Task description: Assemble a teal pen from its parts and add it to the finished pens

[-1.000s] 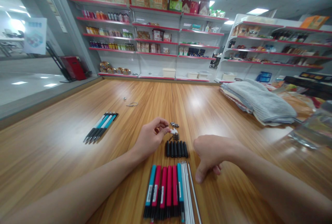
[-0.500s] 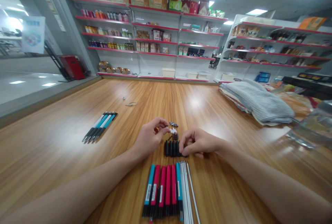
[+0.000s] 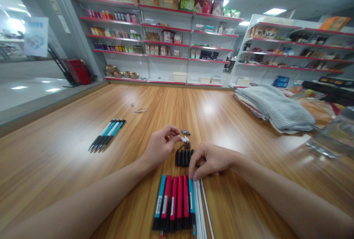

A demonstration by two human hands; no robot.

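Teal pens (image 3: 107, 139) lie toward the surface's (image 3: 69, 158) left edge. Left hand (image 3: 159, 148) pinches something too small to tell. Black caps (image 3: 183, 157) sit between the hands. Right hand (image 3: 210, 159), fingers (image 3: 193, 174) together, presses the white refills (image 3: 199, 209) beside the barrels (image 3: 174, 206), near edge.

Right hand (image 3: 210, 160) covers part of the black caps (image 3: 183, 157); contents of left hand (image 3: 160, 147) pinch too small to identify
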